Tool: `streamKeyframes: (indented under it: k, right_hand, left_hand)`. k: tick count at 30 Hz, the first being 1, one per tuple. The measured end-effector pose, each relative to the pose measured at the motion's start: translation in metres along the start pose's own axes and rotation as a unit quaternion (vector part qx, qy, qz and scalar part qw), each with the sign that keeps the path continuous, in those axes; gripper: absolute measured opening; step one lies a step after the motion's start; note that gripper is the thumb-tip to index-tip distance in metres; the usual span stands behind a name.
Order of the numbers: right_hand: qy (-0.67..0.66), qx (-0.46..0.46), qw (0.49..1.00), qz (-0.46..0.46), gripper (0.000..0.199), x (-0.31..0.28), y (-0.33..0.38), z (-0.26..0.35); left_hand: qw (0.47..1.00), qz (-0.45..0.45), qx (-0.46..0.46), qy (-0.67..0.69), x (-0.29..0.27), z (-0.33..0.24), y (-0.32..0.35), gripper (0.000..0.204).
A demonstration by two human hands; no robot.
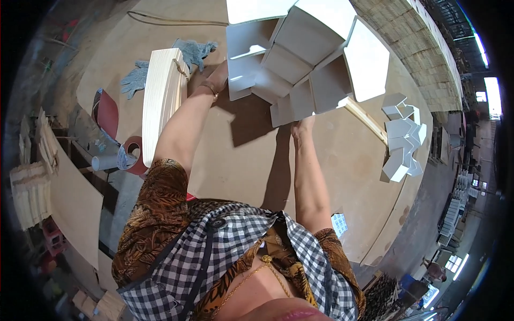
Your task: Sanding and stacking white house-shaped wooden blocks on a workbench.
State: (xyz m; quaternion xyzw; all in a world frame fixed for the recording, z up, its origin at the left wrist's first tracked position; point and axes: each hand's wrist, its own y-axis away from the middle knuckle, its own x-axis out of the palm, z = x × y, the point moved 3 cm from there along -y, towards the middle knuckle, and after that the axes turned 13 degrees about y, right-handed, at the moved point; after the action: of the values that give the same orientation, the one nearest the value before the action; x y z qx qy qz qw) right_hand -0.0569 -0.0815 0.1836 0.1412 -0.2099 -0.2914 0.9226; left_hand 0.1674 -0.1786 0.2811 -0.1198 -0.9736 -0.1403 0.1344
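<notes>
A large white cardboard carton [287, 67] stands tilted above the brown table, its flaps folded outward and its grey inside showing. My left hand [218, 78] grips the carton's left side, its fingers partly hidden behind a flap. Under the near edge, my right hand [304, 125] holds the carton from below, and most of its fingers are out of sight. Beside my left forearm lies a stack of pale wooden slats [160, 101]. Grey work gloves [194, 52] rest at the far end of that stack.
Folded white cardboard pieces [402, 136] lie on the table's right, near a thin wooden strip [367, 120]. A brown tape roll [135, 155] sits at the left edge. Stacked boards [412, 43] stand at the far right. A small printed card [339, 224] lies near my right elbow.
</notes>
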Motion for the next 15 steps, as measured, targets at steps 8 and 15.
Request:
streamKeyframes:
  k: [8,15]
  right_hand:
    - [-0.012,-0.011,1.000,0.017,0.045,-0.009,0.015,0.009]
    - [-0.009,-0.024,1.000,0.007,0.041,-0.009,0.027,0.030]
  left_hand:
    - [0.999,0.041,-0.009,0.027,0.005,-0.005,0.006,0.040]
    - [0.997,0.043,-0.022,0.054,0.007,0.011,-0.010,0.039]
